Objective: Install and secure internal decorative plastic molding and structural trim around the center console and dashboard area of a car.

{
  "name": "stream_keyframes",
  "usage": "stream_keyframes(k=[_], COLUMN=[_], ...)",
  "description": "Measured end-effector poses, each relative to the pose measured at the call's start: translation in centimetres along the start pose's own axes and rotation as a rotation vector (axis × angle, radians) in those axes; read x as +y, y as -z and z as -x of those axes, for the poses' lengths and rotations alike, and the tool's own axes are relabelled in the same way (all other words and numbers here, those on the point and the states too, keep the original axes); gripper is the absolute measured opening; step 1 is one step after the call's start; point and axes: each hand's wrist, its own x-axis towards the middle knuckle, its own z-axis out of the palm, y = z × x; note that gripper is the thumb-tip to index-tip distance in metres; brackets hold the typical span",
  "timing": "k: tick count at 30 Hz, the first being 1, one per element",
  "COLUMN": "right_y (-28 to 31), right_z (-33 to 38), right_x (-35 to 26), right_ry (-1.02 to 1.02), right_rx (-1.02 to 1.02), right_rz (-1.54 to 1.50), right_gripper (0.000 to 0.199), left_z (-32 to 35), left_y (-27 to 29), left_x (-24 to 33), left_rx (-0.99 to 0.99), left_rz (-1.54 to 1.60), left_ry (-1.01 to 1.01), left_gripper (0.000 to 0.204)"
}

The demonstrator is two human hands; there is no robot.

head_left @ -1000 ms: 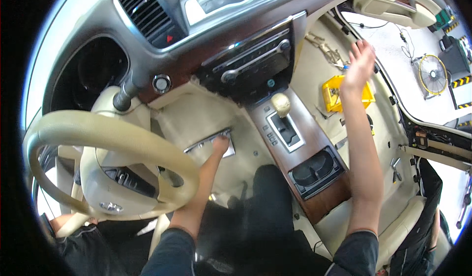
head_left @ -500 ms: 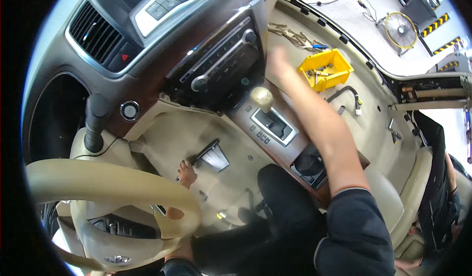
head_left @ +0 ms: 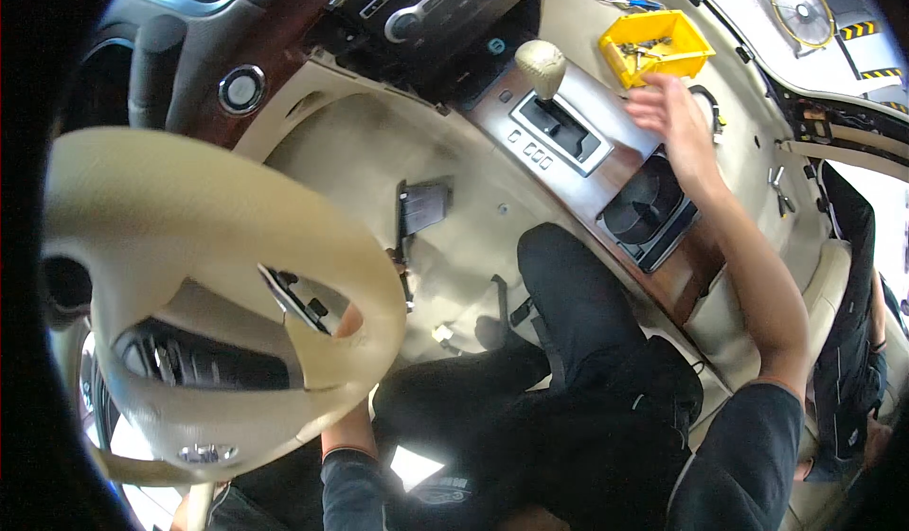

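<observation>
My left hand (head_left: 399, 264) is mostly hidden behind the beige steering wheel (head_left: 222, 176). Its visible fingers grip a dark, narrow trim piece (head_left: 405, 219) with a grey flat plate, held above the beige floor on the driver's side. Through the wheel's opening a bit of my left arm shows. My right hand (head_left: 670, 119), its fingers apart and holding nothing, hovers over the right side of the wood-look centre console (head_left: 606, 119). Left of it stand the beige gear lever (head_left: 542, 67) and its silver-framed gate; the cup holder (head_left: 644, 204) is below it.
Beyond my right hand, a yellow bin (head_left: 663, 46) of small metal parts stands on the passenger-side floor. Brown wiring and a blue-handled tool (head_left: 646, 4) lie behind it; pliers (head_left: 780, 192) lie nearer the seat. Another person's dark-clothed leg (head_left: 846, 247) shows at the right doorway.
My right hand has drawn back from beside the dashboard to the console. The view has shifted lower. My left hand and the trim piece are now more covered by the steering wheel.
</observation>
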Motion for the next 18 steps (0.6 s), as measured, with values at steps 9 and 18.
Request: stream_keyframes(k=[9,18], right_y=[-1.9,-5.2], right_z=[6.3,10.0], right_x=[-1.2,-2.0], right_ry=[0.239,0.242], right_rx=[-0.086,-0.653], right_rz=[0.209,0.617], right_gripper=[0.037,0.040], left_z=[14.7,14.5], left_y=[-3.1,-7.9], left_x=[6.7,10.6], left_rx=[-0.595,-1.345], left_rz=[0.677,0.700], left_ry=[-0.091,-0.016], left_gripper=[0.052,0.040])
